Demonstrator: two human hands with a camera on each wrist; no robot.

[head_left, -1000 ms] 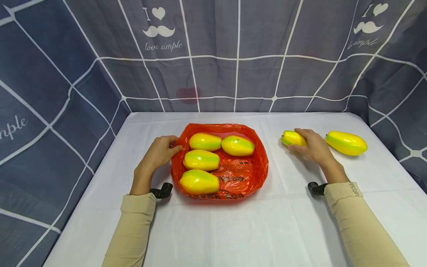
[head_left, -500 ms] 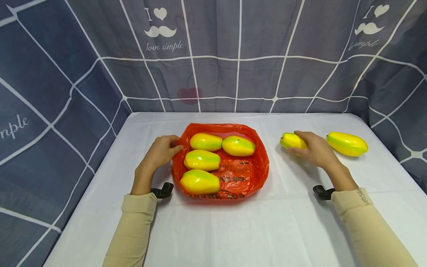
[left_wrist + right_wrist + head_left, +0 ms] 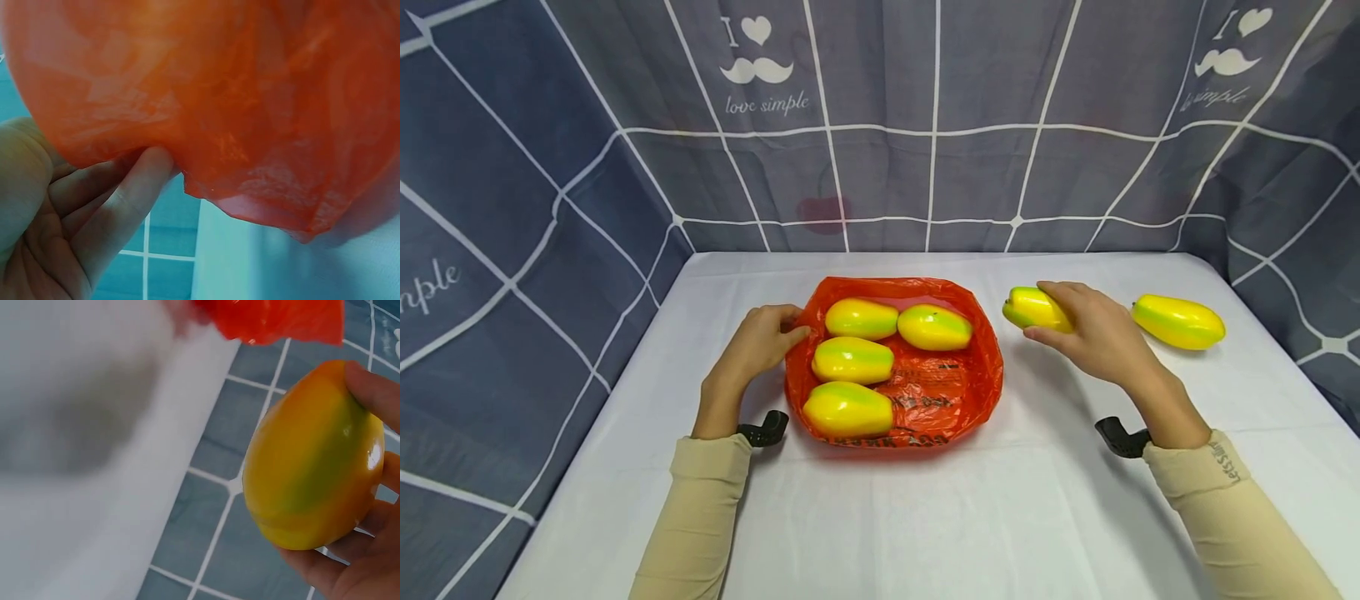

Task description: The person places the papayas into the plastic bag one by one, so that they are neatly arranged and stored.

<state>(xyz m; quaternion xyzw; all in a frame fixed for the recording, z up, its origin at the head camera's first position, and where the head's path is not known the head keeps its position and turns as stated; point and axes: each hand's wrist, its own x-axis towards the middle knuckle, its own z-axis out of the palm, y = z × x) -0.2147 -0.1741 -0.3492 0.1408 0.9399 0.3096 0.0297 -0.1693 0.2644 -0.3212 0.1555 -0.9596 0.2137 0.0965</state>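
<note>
My right hand (image 3: pixel 1097 337) grips a yellow-green papaya (image 3: pixel 1037 308) by its sides, just right of the red plastic bag. In the right wrist view the papaya (image 3: pixel 315 459) shows clear of the white table, with the thumb on one side and fingers on the other. The red plastic bag (image 3: pixel 932 392) lies with its mouth spread wide, and several papayas (image 3: pixel 850 408) rest inside, mostly on its left. At the bag's left rim, my left hand (image 3: pixel 760 342) pinches the film. In the left wrist view, fingers (image 3: pixel 134 200) meet the edge of the bag (image 3: pixel 237 112).
Another papaya (image 3: pixel 1180 322) lies on the white tablecloth (image 3: pixel 925 525), to the right behind my right hand. A grey checked curtain (image 3: pixel 880 175) hangs along the far edge, and more of it stands at the left and right sides.
My right hand has lifted its papaya off the table and carried it a little left, nearer the bag. My left hand stays at the bag's rim.
</note>
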